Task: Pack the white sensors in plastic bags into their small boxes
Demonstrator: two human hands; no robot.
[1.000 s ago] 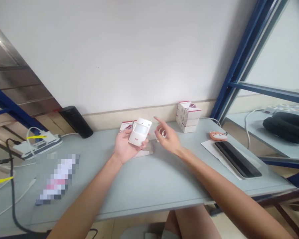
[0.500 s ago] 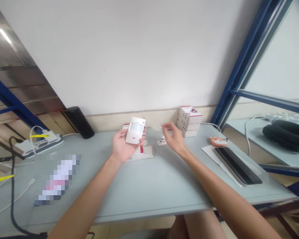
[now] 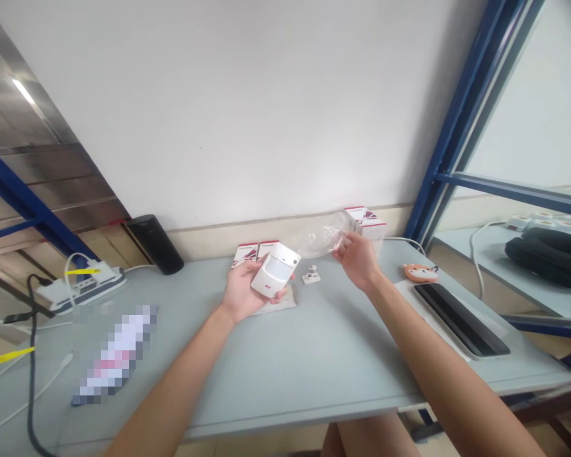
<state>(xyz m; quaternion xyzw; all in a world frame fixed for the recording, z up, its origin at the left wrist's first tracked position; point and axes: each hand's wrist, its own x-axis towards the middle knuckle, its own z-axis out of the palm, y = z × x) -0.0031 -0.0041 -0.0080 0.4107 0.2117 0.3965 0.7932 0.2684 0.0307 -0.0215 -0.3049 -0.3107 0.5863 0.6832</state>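
A white sensor-like device [image 3: 276, 271] with a curved window lies tilted in my left hand [image 3: 244, 287], whose fingers wrap round its sides. My right hand [image 3: 359, 259] pinches the right end of a clear plastic bag [image 3: 326, 236], which stretches leftward above the table. On the tabletop between my hands is a small white bracket-like part [image 3: 311, 275]. Beneath and behind my left hand are white and red boxes [image 3: 246, 252] and a flat white piece [image 3: 285, 301], partly hidden.
Stacked boxes [image 3: 368, 222] stand behind my right hand. A phone [image 3: 461, 318] lies on paper at right, beside an orange case [image 3: 420, 273]. A black cylinder [image 3: 155, 244], power strip [image 3: 88, 289] and cables are at left.
The device has tilted to the right in my left hand. My right hand has moved right, and the clear bag now shows spread out from its fingers. The whole view has shifted slightly.
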